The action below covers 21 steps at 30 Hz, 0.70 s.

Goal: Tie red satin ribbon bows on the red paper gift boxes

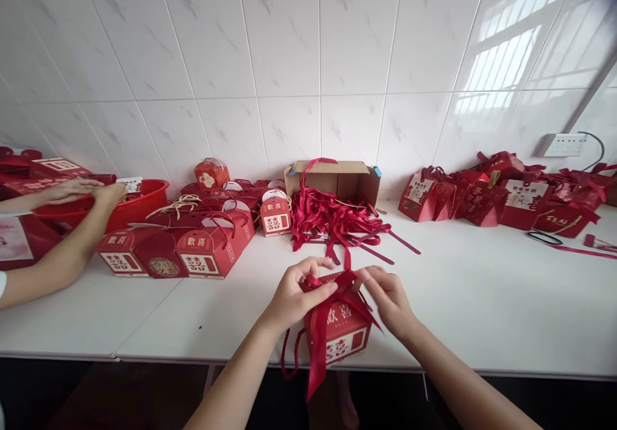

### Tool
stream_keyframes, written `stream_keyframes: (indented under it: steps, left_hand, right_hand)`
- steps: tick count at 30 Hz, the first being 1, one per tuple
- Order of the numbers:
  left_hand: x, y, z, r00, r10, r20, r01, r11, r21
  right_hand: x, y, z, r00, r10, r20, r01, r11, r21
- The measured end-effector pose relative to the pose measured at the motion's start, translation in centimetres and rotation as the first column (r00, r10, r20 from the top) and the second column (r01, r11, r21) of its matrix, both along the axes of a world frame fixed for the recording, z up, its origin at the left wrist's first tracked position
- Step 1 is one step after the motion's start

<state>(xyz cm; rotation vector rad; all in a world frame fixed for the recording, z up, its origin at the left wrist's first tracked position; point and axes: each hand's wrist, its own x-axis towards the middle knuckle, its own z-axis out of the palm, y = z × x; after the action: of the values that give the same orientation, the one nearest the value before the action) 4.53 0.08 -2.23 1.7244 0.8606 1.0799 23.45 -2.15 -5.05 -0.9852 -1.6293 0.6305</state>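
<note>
A red gift box (344, 327) with white and gold Chinese characters stands near the table's front edge. Dark red ribbon (318, 346) lies bunched in loops over its top, and one long tail hangs down the front. My left hand (294, 295) pinches the ribbon on the box's left side, thumb over the loop. On the right, my right hand (385, 295) has its thumb and fingers closed on the ribbon by the knot. A twisted red cord handle (292, 356) droops from the box's left side. The knot itself is partly covered by fingers.
An open cardboard box (332, 176) spills red ribbons (328, 221) behind my hands. Finished-looking red boxes (197, 243) sit left, more red gift boxes (482, 198) right. Scissors (544, 238) lie at right. Another person's arms (72, 243) reach over a red basin (144, 205). A power strip (562, 144) is on the wall.
</note>
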Motion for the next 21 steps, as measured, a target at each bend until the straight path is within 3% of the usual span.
stream_keyframes:
  steps: [3,5,7,9,12,15,17,19,20,21]
  left_hand:
    - [-1.2,-0.5,-1.1,0.978,0.177,0.107,-0.178,0.984,0.001]
    - [-2.7,-0.7,-2.4,0.943,0.319,0.091,-0.319,0.948,-0.021]
    - [-4.4,-0.8,-4.0,0.896,0.442,-0.043,-0.443,0.896,-0.007]
    - [-5.9,-0.7,-5.8,0.795,0.557,-0.241,-0.549,0.829,0.106]
    - [-7.1,-0.3,-8.0,0.676,0.621,-0.395,-0.546,0.783,0.298]
    - [-7.4,0.0,-9.0,0.636,0.633,-0.443,-0.489,0.773,0.404]
    - [-7.4,0.1,-9.0,0.623,0.642,-0.447,-0.477,0.765,0.433]
    - [-7.4,0.1,-8.9,0.632,0.632,-0.448,-0.467,0.772,0.43]
    - [-7.4,0.1,-8.9,0.639,0.626,-0.448,-0.463,0.778,0.426]
    - [-7.4,0.1,-8.8,0.643,0.62,-0.449,-0.459,0.782,0.423]
  right_hand:
    - [1.7,-0.1,-0.9,0.961,0.242,-0.132,-0.248,0.968,-0.033]
    - [2.8,-0.2,-1.6,0.908,0.417,-0.04,-0.419,0.906,-0.059]
    - [3.3,-0.3,-2.1,0.854,0.512,0.096,-0.501,0.857,-0.121]
    - [3.0,-0.6,-2.3,0.836,0.52,0.174,-0.493,0.852,-0.179]
    - [1.8,-2.0,-2.1,0.856,0.488,0.168,-0.448,0.864,-0.228]
    - [1.7,-4.1,-2.1,0.863,0.474,0.175,-0.428,0.87,-0.247]
    - [3.0,-5.3,-2.7,0.883,0.435,0.178,-0.38,0.883,-0.275]
    - [5.6,-5.8,-3.6,0.946,0.281,0.161,-0.223,0.926,-0.306]
    - [7.2,-5.8,-4.2,0.982,0.113,0.151,-0.065,0.953,-0.295]
    - [8.9,-5.7,-4.8,0.98,-0.136,0.146,0.169,0.953,-0.253]
